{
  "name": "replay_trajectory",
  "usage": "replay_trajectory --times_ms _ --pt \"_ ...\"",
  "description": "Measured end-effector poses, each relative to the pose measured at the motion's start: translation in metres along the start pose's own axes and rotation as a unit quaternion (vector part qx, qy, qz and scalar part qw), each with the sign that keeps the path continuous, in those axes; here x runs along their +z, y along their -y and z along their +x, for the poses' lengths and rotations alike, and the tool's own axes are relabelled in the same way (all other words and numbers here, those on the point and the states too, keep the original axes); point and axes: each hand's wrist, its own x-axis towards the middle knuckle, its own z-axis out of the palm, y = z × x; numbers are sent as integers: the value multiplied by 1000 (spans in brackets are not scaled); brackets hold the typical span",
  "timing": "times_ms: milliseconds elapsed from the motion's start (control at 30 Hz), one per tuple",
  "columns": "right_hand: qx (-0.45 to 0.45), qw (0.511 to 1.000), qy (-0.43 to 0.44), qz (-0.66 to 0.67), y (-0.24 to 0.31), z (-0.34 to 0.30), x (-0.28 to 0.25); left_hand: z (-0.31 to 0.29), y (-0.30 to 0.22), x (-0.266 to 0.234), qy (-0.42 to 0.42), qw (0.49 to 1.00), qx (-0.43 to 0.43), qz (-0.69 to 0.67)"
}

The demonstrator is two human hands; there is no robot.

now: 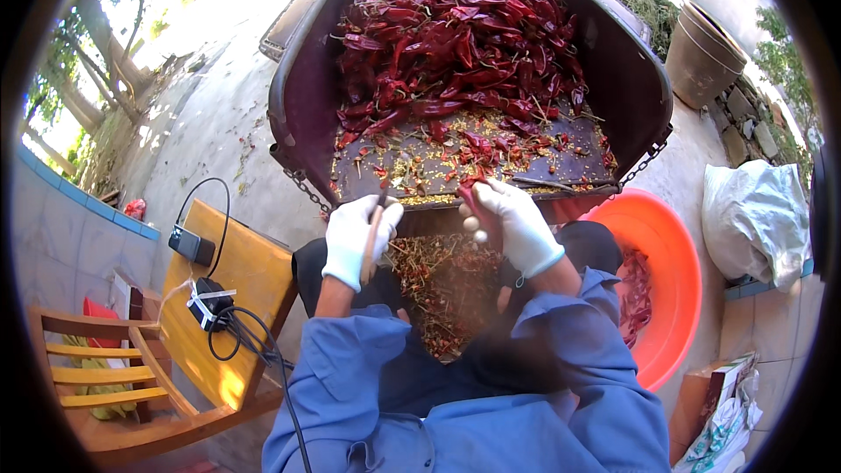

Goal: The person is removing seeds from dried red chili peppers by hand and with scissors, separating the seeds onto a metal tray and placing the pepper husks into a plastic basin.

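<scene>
My left hand (359, 232), in a white glove, is closed around a thin brownish stick-like tool (372, 232) with a dark upper end. I cannot make out its exact kind. A dried red chili pepper (486, 210) is gripped in my gloved right hand (517, 223), just over the front edge of a dark metal cart bed (307, 96). Heaped in that bed is a large pile of red chili peppers (464, 26), with yellow seeds (447, 149) and stem scraps scattered in front. Below my hands, between my legs, lies a heap of stems and debris (438, 280).
An orange basin (688, 289) with some peppers stands at my right. On my left is a wooden chair (254, 271) carrying a black adapter (210, 302) and cables. Chains (307, 188) hang at the cart's corners. A white sack (753, 219) and a brown barrel (705, 52) stand farther right.
</scene>
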Motion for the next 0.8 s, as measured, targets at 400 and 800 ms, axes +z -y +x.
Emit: replay_trajectory --times_ms 400,800 --pt "-64 990 -57 -115 3 -5 6 81 -34 0 -17 874 32 485" --pt "-102 982 -73 -138 0 3 16 57 -33 1 -80 961 136 227"
